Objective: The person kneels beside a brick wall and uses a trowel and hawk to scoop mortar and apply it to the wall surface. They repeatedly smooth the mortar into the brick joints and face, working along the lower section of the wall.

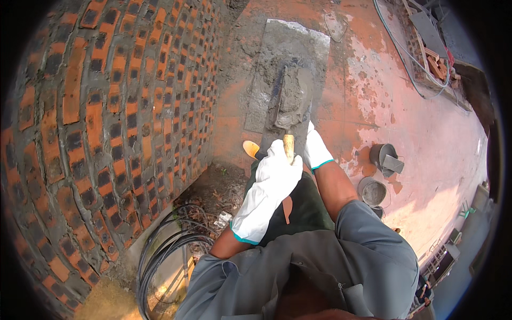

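Note:
My left hand (277,168), in a white work glove with a green cuff, is closed around the wooden handle (288,145) of a trowel. Its rectangular metal blade carries a thick heap of wet grey mortar (295,96) and points away from me. My right hand (317,148), also gloved, is close to the right of the handle, at the edge of a grey, mortar-smeared flat piece under the trowel. Its fingers look curled but are partly hidden, and what they grip cannot be made out. Beyond the blade, a mortar-covered board (319,42) lies on the floor.
A brick wall (120,117) with mortar joints rises along my left. Coiled black hose (154,256) lies at its foot. Two buckets (381,154) (372,192) stand on the reddish floor at right. A pale cable (400,48) and broken bricks (436,66) lie farther off.

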Action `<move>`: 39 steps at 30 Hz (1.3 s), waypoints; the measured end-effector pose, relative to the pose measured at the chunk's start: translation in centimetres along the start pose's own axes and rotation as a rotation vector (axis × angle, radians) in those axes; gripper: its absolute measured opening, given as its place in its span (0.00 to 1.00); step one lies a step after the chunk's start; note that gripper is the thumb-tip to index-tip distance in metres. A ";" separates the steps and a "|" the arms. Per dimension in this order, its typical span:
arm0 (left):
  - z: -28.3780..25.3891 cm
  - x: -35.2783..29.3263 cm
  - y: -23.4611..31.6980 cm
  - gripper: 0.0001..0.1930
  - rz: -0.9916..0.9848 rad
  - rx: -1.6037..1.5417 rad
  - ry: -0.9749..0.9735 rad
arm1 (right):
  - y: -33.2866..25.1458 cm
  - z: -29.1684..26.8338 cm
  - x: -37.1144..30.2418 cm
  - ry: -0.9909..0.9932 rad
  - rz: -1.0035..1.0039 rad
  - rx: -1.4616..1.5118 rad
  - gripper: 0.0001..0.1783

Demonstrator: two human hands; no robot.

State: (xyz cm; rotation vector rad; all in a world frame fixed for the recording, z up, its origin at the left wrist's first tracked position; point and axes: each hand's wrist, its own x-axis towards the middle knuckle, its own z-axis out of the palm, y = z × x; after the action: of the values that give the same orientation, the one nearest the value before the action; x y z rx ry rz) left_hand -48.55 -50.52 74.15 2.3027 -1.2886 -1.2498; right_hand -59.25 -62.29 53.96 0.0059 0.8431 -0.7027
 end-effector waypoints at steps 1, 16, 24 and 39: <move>-0.8 -1.7 0.7 0.28 0.019 -0.021 0.031 | 0.0 0.3 -2.5 0.007 -0.006 -0.038 0.23; -7.4 -25.8 -3.6 0.30 -0.024 -0.301 0.082 | 0.3 3.6 -24.7 -0.104 0.032 -0.531 0.21; -6.9 -35.9 -10.5 0.31 -0.165 -0.514 0.300 | 6.3 6.3 -30.6 -0.285 0.113 -0.493 0.20; -8.1 -53.4 -23.3 0.28 -0.280 -0.307 0.685 | 19.3 8.3 -38.9 -0.767 -0.256 -1.329 0.22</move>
State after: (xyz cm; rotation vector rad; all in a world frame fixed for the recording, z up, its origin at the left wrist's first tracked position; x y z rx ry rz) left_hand -42.11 3.39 96.82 2.3983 -0.5193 -0.5580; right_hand -60.28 -27.48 81.15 -1.4902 0.4237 -0.2157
